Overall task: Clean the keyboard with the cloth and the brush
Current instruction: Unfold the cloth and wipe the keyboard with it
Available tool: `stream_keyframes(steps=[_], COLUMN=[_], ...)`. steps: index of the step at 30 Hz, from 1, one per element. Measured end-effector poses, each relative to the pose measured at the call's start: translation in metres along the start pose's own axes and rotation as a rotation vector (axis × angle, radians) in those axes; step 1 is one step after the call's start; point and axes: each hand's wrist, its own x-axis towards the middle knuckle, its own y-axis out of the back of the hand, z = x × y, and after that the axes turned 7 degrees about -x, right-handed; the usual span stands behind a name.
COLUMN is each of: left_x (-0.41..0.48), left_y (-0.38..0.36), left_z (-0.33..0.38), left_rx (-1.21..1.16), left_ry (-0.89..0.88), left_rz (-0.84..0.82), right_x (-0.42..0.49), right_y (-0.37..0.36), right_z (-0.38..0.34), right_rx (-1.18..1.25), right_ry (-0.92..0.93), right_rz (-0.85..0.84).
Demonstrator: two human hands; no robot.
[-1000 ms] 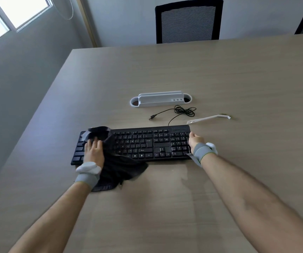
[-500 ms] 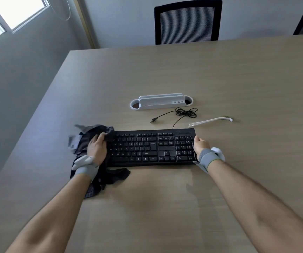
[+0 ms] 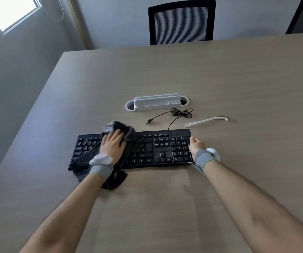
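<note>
A black keyboard lies flat on the wooden table in front of me. My left hand presses a dark grey cloth onto the keyboard's left-middle keys; the cloth trails off the front edge onto the table. My right hand grips the keyboard's right end. A thin white brush lies on the table just behind the keyboard's right corner, untouched. Both wrists wear grey bands.
The keyboard's black cable coils behind it, its plug lying loose. A white oblong holder stands further back. A black mesh chair is at the table's far edge. The table's left edge drops off near the wall.
My left hand has swept the cloth rightwards from the keyboard's left end onto the left-middle keys. The right hand has stayed at the right end.
</note>
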Motion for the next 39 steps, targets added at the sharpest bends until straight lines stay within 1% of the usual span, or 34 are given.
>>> stream_keyframes(steps=[2,4,7,9,12,14,16,17,19,21,22,26,27,28,30,33,36,39], left_x=[-0.004,-0.006,-0.011,-0.018,-0.038,-0.048,-0.054,-0.055,-0.053,-0.050,-0.050,-0.055,-0.055,-0.056,-0.056,-0.058,-0.056,-0.051], left_y=[0.007,0.007,0.004,0.002,-0.005,-0.016,-0.025,-0.028,-0.034,-0.036,-0.034,-0.024,-0.021,-0.021,-0.021,-0.026,-0.037,-0.044], left_z=[-0.018,-0.027,-0.025,-0.013,0.021,0.044,0.068,0.080,0.097,0.102,0.099,0.068,0.064,0.060,0.060,0.075,0.100,0.126], left_rx=[-0.025,-0.047,-0.139,-0.219,-0.277,-0.273,-0.252,-0.247,-0.224,-0.187,-0.162,0.030,0.056,0.058,-0.024,-0.127,-0.107,-0.112], left_ry=[0.093,0.118,0.091,0.007,-0.164,-0.322,-0.441,-0.463,-0.479,-0.500,-0.512,-0.534,-0.532,-0.547,-0.571,-0.525,-0.531,-0.519], left_rz=[0.052,0.082,0.131,0.150,0.086,0.020,-0.081,-0.136,-0.221,-0.245,-0.240,-0.128,-0.131,-0.128,-0.148,-0.242,-0.320,-0.381], right_x=[-0.001,-0.003,-0.004,-0.003,-0.001,0.002,0.006,0.007,0.008,0.009,0.009,0.013,0.013,0.014,0.013,0.011,0.015,0.016], right_y=[0.000,0.000,0.002,0.005,0.007,0.007,0.006,0.006,0.005,0.005,0.004,0.000,-0.001,-0.001,0.000,0.006,0.010,0.014], right_z=[-0.001,-0.002,-0.002,-0.003,-0.004,-0.003,0.000,0.000,0.001,0.001,0.000,0.001,0.001,0.001,0.001,0.000,0.001,0.001], right_rx=[-0.007,-0.020,-0.064,-0.092,-0.113,-0.126,-0.105,-0.084,-0.049,-0.031,-0.031,-0.005,0.003,0.001,-0.021,-0.060,-0.013,0.024], right_ry=[0.008,0.020,0.019,0.006,0.001,0.000,0.003,0.005,0.006,0.004,0.001,-0.002,0.001,0.003,0.001,-0.023,-0.052,-0.077], right_rz=[-0.016,-0.028,-0.049,-0.071,-0.099,-0.106,-0.104,-0.102,-0.095,-0.086,-0.082,-0.074,-0.070,-0.068,-0.081,-0.112,-0.151,-0.225])
